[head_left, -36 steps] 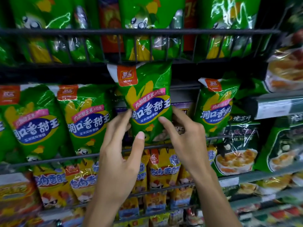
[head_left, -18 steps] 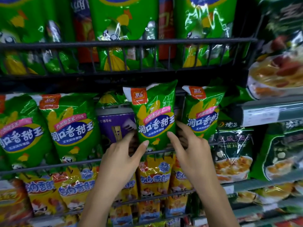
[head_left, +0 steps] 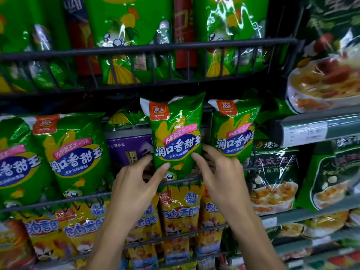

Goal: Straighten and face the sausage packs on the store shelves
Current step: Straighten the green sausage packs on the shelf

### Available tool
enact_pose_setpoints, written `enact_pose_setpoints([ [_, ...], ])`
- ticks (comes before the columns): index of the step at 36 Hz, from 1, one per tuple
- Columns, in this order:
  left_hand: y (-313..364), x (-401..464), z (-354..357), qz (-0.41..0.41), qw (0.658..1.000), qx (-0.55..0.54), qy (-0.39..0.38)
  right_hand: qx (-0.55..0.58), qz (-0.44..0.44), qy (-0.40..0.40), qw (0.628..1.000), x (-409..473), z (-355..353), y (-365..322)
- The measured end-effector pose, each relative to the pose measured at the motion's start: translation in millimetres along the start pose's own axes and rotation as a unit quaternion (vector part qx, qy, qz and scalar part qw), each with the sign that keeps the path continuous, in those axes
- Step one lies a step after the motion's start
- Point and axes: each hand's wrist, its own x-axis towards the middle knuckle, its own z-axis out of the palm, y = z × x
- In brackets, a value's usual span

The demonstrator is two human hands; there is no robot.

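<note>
A green corn sausage pack (head_left: 175, 133) stands upright in the middle wire shelf, label facing me. My left hand (head_left: 136, 184) holds its lower left edge, thumb on the front and fingers behind. My right hand (head_left: 220, 172) grips its lower right edge, thumb in front, fingers tucked behind. More green packs of the same kind stand beside it: one to the right (head_left: 233, 131), and two to the left (head_left: 76, 152), (head_left: 15, 162). A purple box (head_left: 128, 149) shows in the gap left of the held pack.
A black wire rail (head_left: 58, 199) fronts the middle shelf. The wire basket above (head_left: 148, 47) holds larger green packs. Yellow sausage packs (head_left: 181, 213) fill the shelf below. Dark green noodle-soup packs (head_left: 272, 176) and a price strip (head_left: 311, 131) are at right.
The held green pack has shifted right and down toward the neighbouring right pack, now standing straighter behind the rail. Both hands stayed on its lower edges. The camera view tilted up.
</note>
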Motion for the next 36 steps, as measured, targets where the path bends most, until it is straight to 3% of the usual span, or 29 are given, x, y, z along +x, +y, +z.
enact_pose_setpoints([
  [5, 1, 2, -3, 0.003, 1.000, -0.012, 0.017, 0.029, 0.005, 0.000, 1.000, 2, 6, 2],
  [15, -7, 3, -12, -0.007, 0.998, 0.034, -0.047, 0.008, -0.008, -0.008, 1.000, -1, 11, -1],
  [17, -9, 1, -8, -0.005, 1.000, 0.027, -0.011, 0.045, 0.011, 0.000, 0.999, -2, 11, 0],
  [19, -6, -4, -6, 0.003, 0.997, 0.005, 0.078, 0.108, 0.027, 0.029, 0.993, -8, 12, 0],
  [21, -1, -9, -8, 0.056, 0.982, -0.023, 0.180, 0.136, -0.002, 0.093, 0.986, -15, 10, -6],
  [23, 6, -11, -11, 0.136, 0.965, -0.008, 0.226, 0.138, -0.063, 0.157, 0.976, -16, 9, -14],
  [25, 13, -6, -10, 0.220, 0.954, 0.030, 0.203, 0.115, -0.146, 0.165, 0.969, -11, 8, -25],
  [27, 18, 2, -5, 0.277, 0.947, 0.068, 0.147, 0.085, -0.200, 0.122, 0.969, -1, 10, -33],
  [30, 18, 16, 3, 0.266, 0.955, 0.096, 0.089, 0.049, -0.183, 0.042, 0.981, 13, 19, -34],
  [36, 17, 30, 8, 0.246, 0.962, 0.095, 0.064, 0.019, -0.159, 0.036, 0.986, 25, 25, -28],
])
